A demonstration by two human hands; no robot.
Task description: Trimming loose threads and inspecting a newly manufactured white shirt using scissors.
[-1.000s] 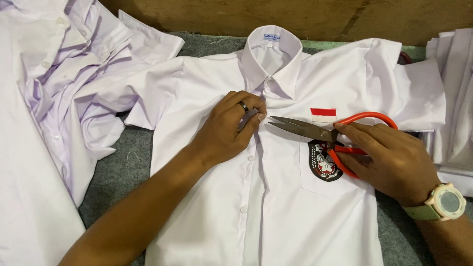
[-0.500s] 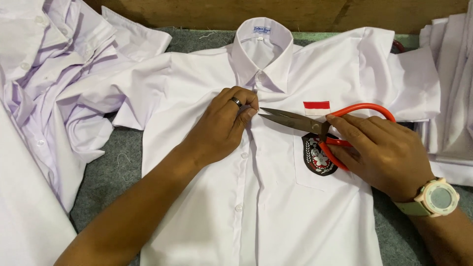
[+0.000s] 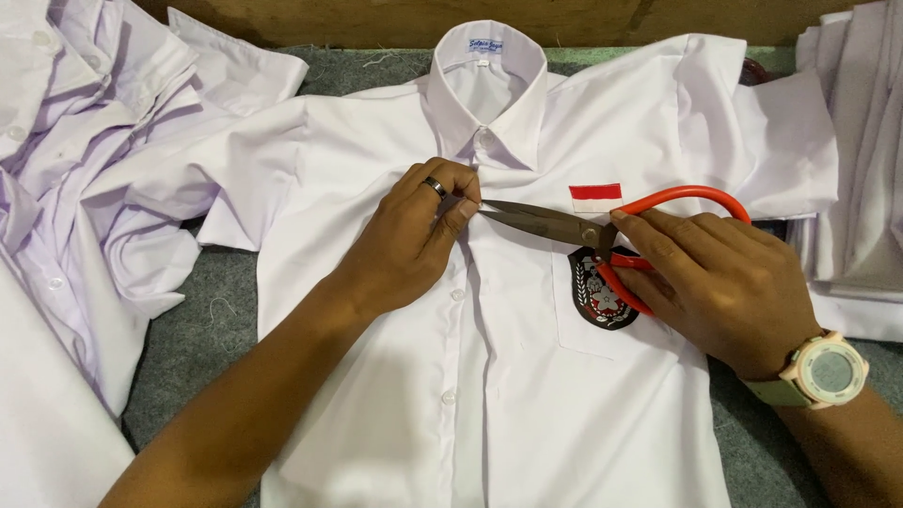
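The left hand (image 3: 414, 240) lies knuckles-up on the white shirt (image 3: 489, 376) spread over the table (image 3: 183, 339), its grip pinching the placket; the right hand (image 3: 720, 282), grip closed around the red-handled scissors (image 3: 574, 226), points their tips at that pinch

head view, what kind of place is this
Probably a garment workshop's finishing table. A white uniform shirt lies buttoned on a grey felt-covered table, the right hand holds red-handled scissors at its placket, and more white shirts are heaped alongside.
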